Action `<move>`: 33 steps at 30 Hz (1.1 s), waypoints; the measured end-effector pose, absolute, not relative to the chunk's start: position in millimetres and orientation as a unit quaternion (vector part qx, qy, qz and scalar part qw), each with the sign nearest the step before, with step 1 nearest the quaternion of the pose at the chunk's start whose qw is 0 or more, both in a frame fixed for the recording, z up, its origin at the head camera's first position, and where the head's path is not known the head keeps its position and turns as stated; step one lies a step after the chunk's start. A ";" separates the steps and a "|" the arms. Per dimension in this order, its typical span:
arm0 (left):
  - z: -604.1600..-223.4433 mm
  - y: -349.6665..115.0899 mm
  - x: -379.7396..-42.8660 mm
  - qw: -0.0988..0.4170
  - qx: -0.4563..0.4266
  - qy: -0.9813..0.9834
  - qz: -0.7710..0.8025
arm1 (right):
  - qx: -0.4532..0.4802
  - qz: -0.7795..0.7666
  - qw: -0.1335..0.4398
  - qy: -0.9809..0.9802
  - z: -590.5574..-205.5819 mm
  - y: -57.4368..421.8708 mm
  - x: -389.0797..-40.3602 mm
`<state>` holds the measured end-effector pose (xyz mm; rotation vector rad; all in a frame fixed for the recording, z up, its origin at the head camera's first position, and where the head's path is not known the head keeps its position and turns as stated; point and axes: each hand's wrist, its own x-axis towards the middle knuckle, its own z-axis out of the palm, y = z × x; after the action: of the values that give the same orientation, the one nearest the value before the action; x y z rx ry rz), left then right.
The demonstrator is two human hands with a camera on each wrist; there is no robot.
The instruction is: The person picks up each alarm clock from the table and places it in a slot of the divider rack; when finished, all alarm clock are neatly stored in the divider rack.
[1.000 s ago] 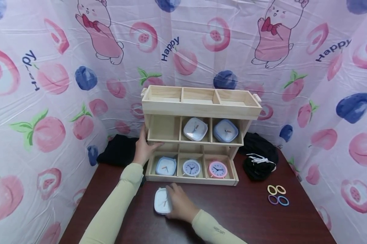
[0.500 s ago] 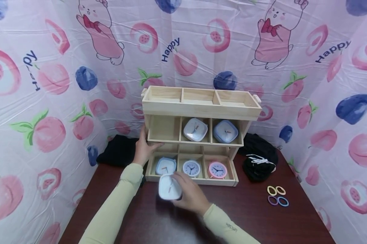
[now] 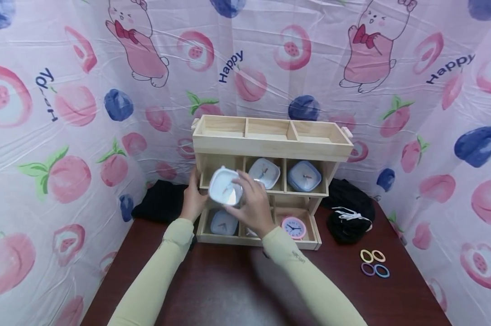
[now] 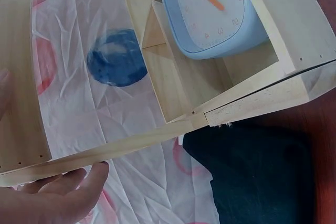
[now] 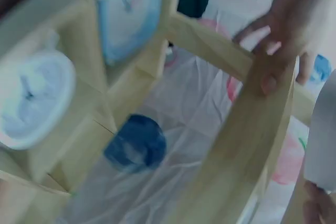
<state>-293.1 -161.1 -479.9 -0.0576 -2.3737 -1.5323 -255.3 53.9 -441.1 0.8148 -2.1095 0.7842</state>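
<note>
A three-tier wooden shelf (image 3: 271,147) stands on the table. My left hand (image 3: 193,200) grips its left side at the middle tier; in the left wrist view the fingers (image 4: 86,192) lie along the side strut. Raised before the middle tier's left compartment, my right hand (image 3: 257,208) holds a white square alarm clock (image 3: 220,186) by its right side. That clock overlaps the compartment in the head view. Beside it in the same tier sit a white clock (image 3: 263,172) and a blue-grey clock (image 3: 304,176). The bottom tier carries a blue square clock (image 4: 210,14), a round white one (image 5: 37,98) and a pink one (image 3: 294,227).
The top tier (image 3: 270,129) has three compartments. Black cloth (image 3: 160,201) lies left of the shelf, a black bag with white cord (image 3: 347,215) to its right. Several coloured rings (image 3: 374,263) lie on the dark table (image 3: 229,290). A printed curtain (image 3: 156,108) hangs close behind.
My right hand has lifted the white alarm clock off the table, up past the bottom tier to the middle tier's left compartment. The left hand has kept its grip on the shelf.
</note>
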 end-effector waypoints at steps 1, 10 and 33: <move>-479.7 -161.0 -292.9 0.160 -0.020 -0.830 -0.534 | 0.310 0.302 0.369 -0.823 -436.4 50.2 -262.0; -480.1 -152.6 -289.5 0.167 -0.019 -0.835 -0.524 | 0.246 0.261 0.347 -0.867 -424.9 31.9 -298.6; -484.1 -152.6 -286.0 0.128 -0.032 -0.833 -0.537 | 0.231 0.212 0.301 -0.901 -446.5 33.8 -301.7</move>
<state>-286.0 -152.6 -484.1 -0.0920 -2.4233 -1.5625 -301.7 33.8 -446.5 0.6129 -2.3891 0.5615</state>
